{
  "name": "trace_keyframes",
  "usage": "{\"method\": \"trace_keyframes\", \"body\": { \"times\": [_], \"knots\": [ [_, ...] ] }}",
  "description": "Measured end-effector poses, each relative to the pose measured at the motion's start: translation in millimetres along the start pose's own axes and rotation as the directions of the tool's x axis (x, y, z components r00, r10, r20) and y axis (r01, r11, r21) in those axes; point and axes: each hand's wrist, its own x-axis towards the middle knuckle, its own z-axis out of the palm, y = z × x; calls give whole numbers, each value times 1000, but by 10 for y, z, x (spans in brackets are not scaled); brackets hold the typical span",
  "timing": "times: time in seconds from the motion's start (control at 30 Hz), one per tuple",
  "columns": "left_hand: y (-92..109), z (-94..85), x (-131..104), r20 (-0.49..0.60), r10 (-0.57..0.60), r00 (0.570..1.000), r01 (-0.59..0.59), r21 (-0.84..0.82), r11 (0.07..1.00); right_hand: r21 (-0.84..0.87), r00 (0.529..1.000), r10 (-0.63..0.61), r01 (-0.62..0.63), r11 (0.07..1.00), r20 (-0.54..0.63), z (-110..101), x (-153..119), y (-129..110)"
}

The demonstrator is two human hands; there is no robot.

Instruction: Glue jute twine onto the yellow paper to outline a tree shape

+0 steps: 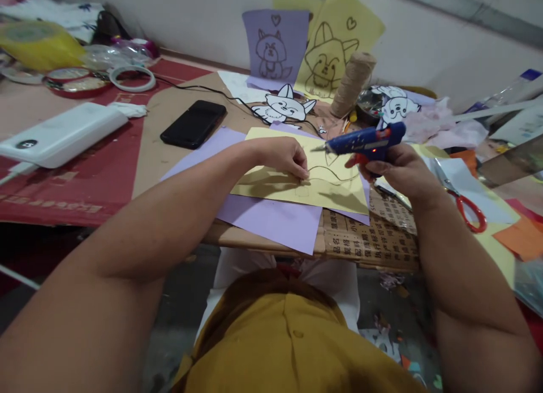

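Observation:
My right hand (394, 169) is wrapped round the handle of a blue hot glue gun (369, 141), whose nozzle points left above a yellow sheet of paper (258, 184). Close to the nozzle, my left hand (286, 155) pinches a thin brown string (326, 169) near its end, low over the sheet. The loose part of that string loops to the right across the paper, where faint drawn lines show. Under the yellow sheet lie purple sheets (280, 220), sticking out at the left and front.
A black phone (194, 124) and a white power bank (63, 134) lie to the left. Behind the papers are a cut-out fox drawing (284, 106) and a twine spool (353, 85). Red-handled scissors (469, 212) rest at right. Fox drawings on purple paper (275, 48) and yellow paper lean on the wall.

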Motion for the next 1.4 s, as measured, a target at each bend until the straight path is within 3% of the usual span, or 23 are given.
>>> {"method": "trace_keyframes", "body": {
  "times": [0.1,0.23,0.57,0.9,1.4],
  "knots": [
    [12,11,7,-8,12,1000,-12,-1,1000,-130,992,75,-62,990,101,-11,-43,0],
    [2,23,23,-18,27,999,-27,-32,999,-221,978,97,-56,974,183,-11,-47,-31],
    [29,19,16,-17,-7,1000,7,-18,1000,-456,960,121,7,890,252,12,-7,-91],
    [-20,36,53,-28,16,999,-17,-46,999,-313,971,108,-36,949,215,35,-12,23],
    [-41,38,75,-28,-4,1000,3,-46,999,-384,971,106,-16,923,214,30,16,78]
  ]
}}
